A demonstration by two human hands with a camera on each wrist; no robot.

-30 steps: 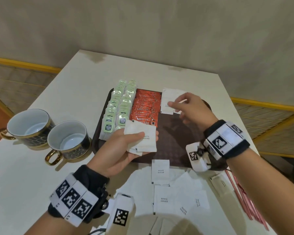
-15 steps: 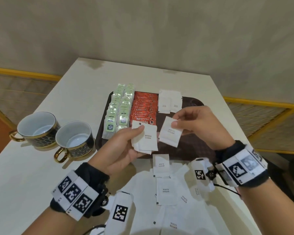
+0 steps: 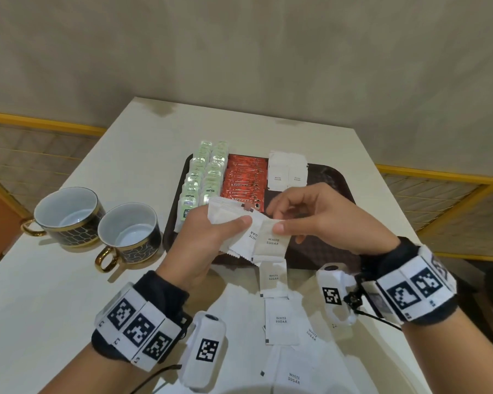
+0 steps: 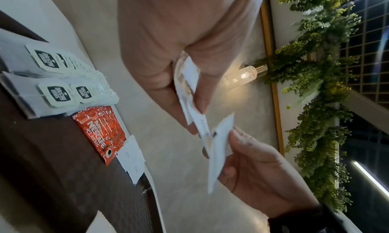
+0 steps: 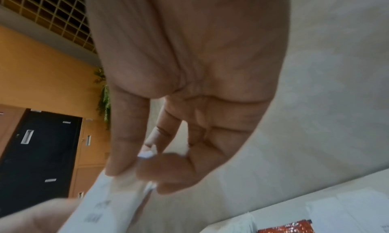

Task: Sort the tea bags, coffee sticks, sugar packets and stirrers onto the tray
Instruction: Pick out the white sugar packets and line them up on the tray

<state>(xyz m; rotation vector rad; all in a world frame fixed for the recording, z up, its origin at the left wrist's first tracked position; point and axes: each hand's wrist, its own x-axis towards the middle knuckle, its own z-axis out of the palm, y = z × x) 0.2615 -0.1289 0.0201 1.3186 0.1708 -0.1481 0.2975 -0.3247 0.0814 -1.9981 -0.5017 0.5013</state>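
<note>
White tabletop carries a brown tray with tea bags, coffee sticks and sugar packets. Left hand grips a sugar stack; right hand pinches one packet, apparently touching the stack.

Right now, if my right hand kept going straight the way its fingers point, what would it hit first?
The right hand, pinching one sugar packet, points toward the left hand; it would likely first meet the stack of sugar packets held there, though depth is unclear.
</note>
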